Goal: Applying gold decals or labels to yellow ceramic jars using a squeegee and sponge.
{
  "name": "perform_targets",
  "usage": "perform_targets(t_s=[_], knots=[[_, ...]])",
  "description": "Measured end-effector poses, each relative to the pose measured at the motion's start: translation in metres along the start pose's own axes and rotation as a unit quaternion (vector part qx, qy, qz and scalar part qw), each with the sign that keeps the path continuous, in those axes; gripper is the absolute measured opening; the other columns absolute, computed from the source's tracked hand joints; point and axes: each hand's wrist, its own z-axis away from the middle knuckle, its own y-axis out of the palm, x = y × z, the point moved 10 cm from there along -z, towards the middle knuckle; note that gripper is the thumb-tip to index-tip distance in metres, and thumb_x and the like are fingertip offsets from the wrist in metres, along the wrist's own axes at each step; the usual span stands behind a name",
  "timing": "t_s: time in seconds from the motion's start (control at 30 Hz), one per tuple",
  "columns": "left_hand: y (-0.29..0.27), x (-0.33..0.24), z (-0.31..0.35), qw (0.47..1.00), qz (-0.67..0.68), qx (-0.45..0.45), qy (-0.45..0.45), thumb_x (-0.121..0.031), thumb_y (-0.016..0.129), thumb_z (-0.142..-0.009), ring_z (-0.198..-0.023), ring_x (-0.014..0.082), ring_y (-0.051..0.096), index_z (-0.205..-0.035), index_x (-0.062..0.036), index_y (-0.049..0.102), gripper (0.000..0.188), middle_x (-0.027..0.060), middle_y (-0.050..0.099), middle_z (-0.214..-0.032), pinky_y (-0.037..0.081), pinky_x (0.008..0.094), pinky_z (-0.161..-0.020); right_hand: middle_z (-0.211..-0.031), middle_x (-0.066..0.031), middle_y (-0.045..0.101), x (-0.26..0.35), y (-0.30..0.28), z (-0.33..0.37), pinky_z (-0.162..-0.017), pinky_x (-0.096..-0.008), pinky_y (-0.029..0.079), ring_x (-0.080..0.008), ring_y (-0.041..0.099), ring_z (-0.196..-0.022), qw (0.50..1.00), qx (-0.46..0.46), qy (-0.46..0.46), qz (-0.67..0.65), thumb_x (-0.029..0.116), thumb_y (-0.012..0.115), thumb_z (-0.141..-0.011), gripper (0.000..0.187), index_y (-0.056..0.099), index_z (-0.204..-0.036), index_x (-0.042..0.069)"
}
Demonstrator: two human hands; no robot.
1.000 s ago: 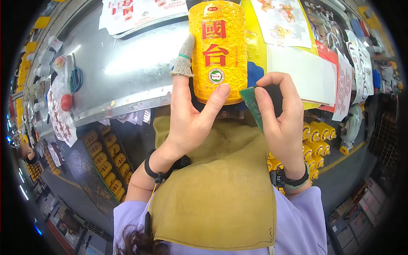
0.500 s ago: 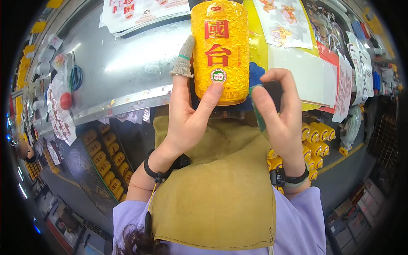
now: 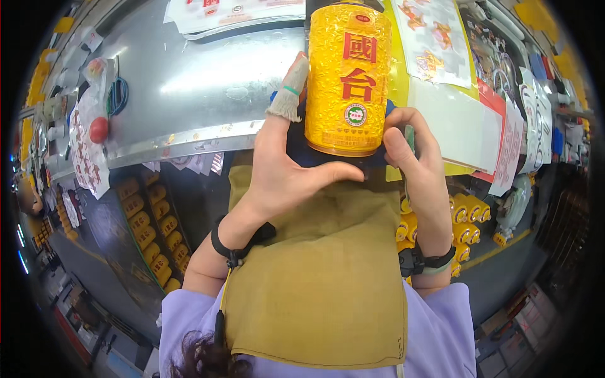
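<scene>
Nearest: olive-tan cloth apron [image 3: 315,271] over a lilac short-sleeved shirt [image 3: 183,318], dark hair [image 3: 208,356] at its L side. Black wristband [image 3: 220,247] on L wrist, black wrist device [image 3: 413,261] on R.

L hand [image 3: 277,173]: thumb spread wide of the fingers, pointing R just below the bottle's base; fingers run up its L side, w/ a grey knit finger cover [image 3: 285,104] banded in green; can't tell if tips touch. R hand [image 3: 416,160]: thumb & fingers pinch a thin green flat strip [image 3: 409,137], mostly hidden, at the bottle's lower R side.

Golden-yellow embossed cylindrical bottle [image 3: 348,75], w/ red characters & a round green-white emblem, is at the shiny grey metal tabletop [image 3: 189,82]'s front edge, btm toward the person; can't tell if lying or tilted. Blue patch shows beside it.

Below the front edge: rows of yellow containers L [image 3: 144,223] & more yellow containers R [image 3: 466,211].

Toward tabletop's L end: red ball [image 3: 99,130], teal looped handles [image 3: 118,96], white sheet w/ brown figures [image 3: 88,151]. R of bottle: blank white sheet [image 3: 454,123], then white sheet w/ orange-gold figures [image 3: 435,44]. Far edge: white printed sheets [image 3: 236,19].
</scene>
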Motion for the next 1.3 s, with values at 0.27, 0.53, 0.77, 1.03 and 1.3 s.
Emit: perform_targets(t_s=[0.27, 0.53, 0.77, 1.03, 1.3], knots=[[0.018, 0.011, 0.004, 0.982, 0.164, 0.061, -0.071, -0.011, 0.040, -0.105, -0.154, 0.0277, 0.015, -0.160, 0.0016, 0.005, 0.066, 0.0167, 0.011, -0.168, 0.015, 0.0403, -0.124, -0.084, 0.0028, 0.052, 0.005, 0.007, 0.000, -0.065, -0.0200, 0.042, -0.0041, 0.050, -0.077, 0.997, -0.019, -0.037, 0.066, 0.025, 0.077, -0.092, 0.035, 0.050, -0.104, 0.007], [0.016, 0.011, 0.006, 0.976, 0.194, 0.047, -0.082, -0.011, 0.051, -0.102, -0.154, 0.0278, 0.016, -0.160, 0.0015, 0.005, 0.075, 0.0170, 0.011, -0.168, 0.016, 0.0412, -0.124, -0.087, 0.0030, 0.051, 0.003, 0.007, 0.001, -0.066, -0.0192, 0.041, -0.0039, 0.048, -0.078, 0.997, -0.018, -0.032, 0.061, 0.025, 0.076, -0.093, 0.034, 0.050, -0.106, 0.007], [-0.009, -0.006, 0.009, 0.995, -0.050, -0.048, 0.068, -0.008, 0.088, -0.070, -0.128, 0.0360, 0.055, -0.140, 0.0060, 0.050, 0.082, 0.0229, 0.055, -0.141, 0.046, 0.0412, -0.105, -0.094, 0.0025, 0.051, -0.006, -0.004, 0.001, -0.077, -0.0208, 0.039, -0.0059, 0.046, -0.088, 1.000, -0.025, -0.006, 0.002, 0.025, 0.070, -0.098, 0.028, 0.054, -0.107, 0.004], [-0.014, -0.006, 0.013, 0.990, -0.061, -0.092, 0.086, -0.014, 0.092, -0.067, -0.119, 0.0357, 0.060, -0.134, 0.0031, 0.058, 0.078, 0.0185, 0.061, -0.134, 0.051, 0.0421, -0.099, -0.094, 0.0026, 0.052, 0.000, -0.004, 0.002, -0.077, -0.0205, 0.039, -0.0057, 0.046, -0.087, 0.999, -0.022, -0.021, 0.030, 0.026, 0.069, -0.098, 0.028, 0.055, -0.108, 0.004], [-0.012, -0.010, 0.015, 0.988, -0.071, -0.087, 0.110, -0.016, 0.093, -0.066, -0.118, 0.0342, 0.060, -0.133, 0.0016, 0.058, 0.078, 0.0168, 0.062, -0.132, 0.049, 0.0432, -0.100, -0.096, -0.0018, 0.059, 0.010, 0.011, 0.005, -0.074, -0.0223, 0.047, -0.0062, 0.054, -0.087, 0.997, -0.031, -0.034, 0.060, 0.021, 0.079, -0.090, 0.039, 0.049, -0.108, 0.004]])
